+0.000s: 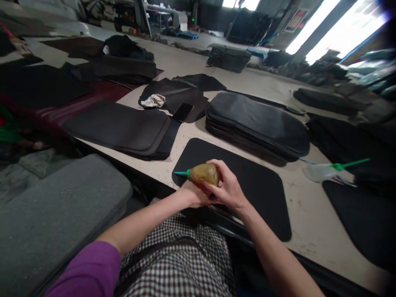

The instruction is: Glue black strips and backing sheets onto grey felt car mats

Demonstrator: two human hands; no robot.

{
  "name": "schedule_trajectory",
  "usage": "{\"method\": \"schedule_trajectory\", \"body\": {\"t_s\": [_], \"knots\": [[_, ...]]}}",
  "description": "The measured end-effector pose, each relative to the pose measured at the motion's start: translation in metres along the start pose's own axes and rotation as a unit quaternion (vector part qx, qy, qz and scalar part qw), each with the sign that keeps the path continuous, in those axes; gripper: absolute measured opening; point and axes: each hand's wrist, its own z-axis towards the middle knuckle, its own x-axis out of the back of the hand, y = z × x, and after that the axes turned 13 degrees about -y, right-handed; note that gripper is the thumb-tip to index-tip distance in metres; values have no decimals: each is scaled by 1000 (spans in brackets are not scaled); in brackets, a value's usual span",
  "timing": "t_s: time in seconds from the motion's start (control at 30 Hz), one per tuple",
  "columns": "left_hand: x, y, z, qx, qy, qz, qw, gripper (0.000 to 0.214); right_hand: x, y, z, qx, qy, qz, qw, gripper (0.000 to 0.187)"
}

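Observation:
Both hands are together on a yellowish-brown squeeze bottle (202,174), which lies sideways with its thin green nozzle (182,173) pointing left. My right hand (229,187) is closed around the bottle's base end. Beneath the bottle, my left hand (198,195) cups it from below; its fingers are partly hidden by the right hand. A black rounded-corner sheet (256,187) lies flat on the light table under and behind the hands. What the bottle contains cannot be read from outside.
Behind the sheet stands a thick stack of black rounded pieces (256,123). To the left are another stack (120,126), a phone (183,112) and a crumpled white cloth (154,100). A clear bottle with a green nozzle (318,172) lies right. Grey stacked pieces (68,218) sit at lower left.

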Motion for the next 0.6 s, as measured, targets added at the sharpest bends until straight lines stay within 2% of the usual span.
{"method": "schedule_trajectory", "body": {"t_s": [0.1,0.2,0.4,0.6], "knots": [[0,-1,0,-14,22,4,1000,73,2,2,2,25,0,-28,999,49],[3,-1,-2,-20,38,27,999,80,5,8,6,17,20,-53,998,47],[11,1,-6,-19,54,75,996,71,9,35,30,-17,107,-79,991,50],[13,2,-4,-25,59,80,995,73,18,66,65,-55,179,-124,974,48]]}}
